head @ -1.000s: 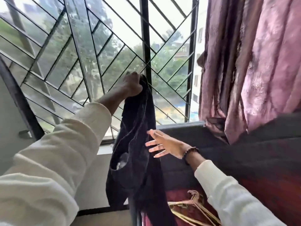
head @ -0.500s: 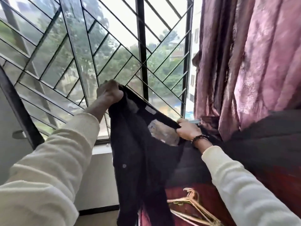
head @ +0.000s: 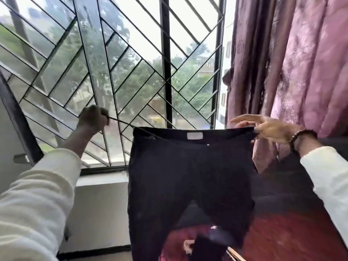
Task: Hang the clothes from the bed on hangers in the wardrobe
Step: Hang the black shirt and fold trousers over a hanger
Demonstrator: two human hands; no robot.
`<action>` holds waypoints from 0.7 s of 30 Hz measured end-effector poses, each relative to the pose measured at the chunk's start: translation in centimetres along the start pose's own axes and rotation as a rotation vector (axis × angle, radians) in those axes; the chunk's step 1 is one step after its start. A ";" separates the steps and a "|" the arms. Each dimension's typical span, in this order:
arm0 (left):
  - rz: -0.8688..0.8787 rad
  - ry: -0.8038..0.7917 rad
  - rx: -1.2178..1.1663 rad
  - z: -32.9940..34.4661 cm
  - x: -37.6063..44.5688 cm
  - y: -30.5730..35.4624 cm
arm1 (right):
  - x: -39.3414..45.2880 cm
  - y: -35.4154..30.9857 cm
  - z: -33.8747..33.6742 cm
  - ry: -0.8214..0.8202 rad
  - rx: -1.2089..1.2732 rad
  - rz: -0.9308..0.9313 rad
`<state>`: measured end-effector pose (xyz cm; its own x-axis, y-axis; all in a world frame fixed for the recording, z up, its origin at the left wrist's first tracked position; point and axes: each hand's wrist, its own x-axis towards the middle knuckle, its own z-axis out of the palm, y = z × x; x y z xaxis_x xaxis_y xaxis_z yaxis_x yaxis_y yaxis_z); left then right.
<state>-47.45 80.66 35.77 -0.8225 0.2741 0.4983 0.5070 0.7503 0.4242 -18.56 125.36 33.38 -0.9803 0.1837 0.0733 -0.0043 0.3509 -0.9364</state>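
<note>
A pair of black trousers [head: 188, 176] hangs spread out in front of me, waistband up, with a white label at its middle. My left hand [head: 93, 117] is raised at the left, fist closed round a thin dark edge or cord that runs to the waistband's left corner. My right hand [head: 263, 127] pinches the waistband's right corner, its other fingers stretched out. The legs drop down over the bed [head: 291, 232]. A wooden hanger [head: 235, 254] shows partly below the trousers at the bottom edge.
A window with a black diagonal grille [head: 131, 72] fills the wall ahead, with a grey sill [head: 101, 178] below it. Pink curtains [head: 291, 72] hang at the right. A dark red bedcover lies under the trousers.
The trousers have gone from hanging bunched in my left hand to being stretched flat between both hands. My right hand took the waistband and moved right; my left hand dropped lower.
</note>
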 end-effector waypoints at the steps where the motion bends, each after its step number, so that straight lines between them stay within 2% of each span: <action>1: -0.006 0.005 0.044 -0.7 0.4 -1.1 | 0.0 0.3 -0.5 0.018 -0.032 0.027; 4: -0.039 -0.164 0.005 -0.5 1.4 -3.3 | 0.7 1.7 0.5 0.150 -0.087 0.105; 7: 0.090 -0.328 -0.079 2.3 -0.3 -0.3 | 2.3 2.0 3.2 0.394 -0.196 0.085; 9: 0.194 -0.518 -0.173 5.8 -3.1 3.0 | 3.6 1.7 5.1 0.444 -0.214 0.090; 12: 0.343 -0.781 -0.254 12.8 -7.5 7.3 | 4.9 1.3 7.0 0.373 -0.305 0.080; 15: 0.383 -0.955 -0.318 18.9 -11.8 11.2 | 5.0 0.5 7.3 0.289 -0.340 -0.013; 19: 0.398 -0.985 -0.263 23.3 -13.0 12.7 | 3.1 -2.0 5.5 0.150 -0.278 -0.120; 21: 0.404 -1.001 -0.095 23.4 -12.1 12.4 | 2.2 -2.2 3.8 0.111 -0.262 -0.141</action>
<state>-37.27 100.75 17.33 -0.4052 0.8896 -0.2107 0.7701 0.4563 0.4459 -21.41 121.47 34.32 -0.9461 0.2100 0.2465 -0.0736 0.6019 -0.7952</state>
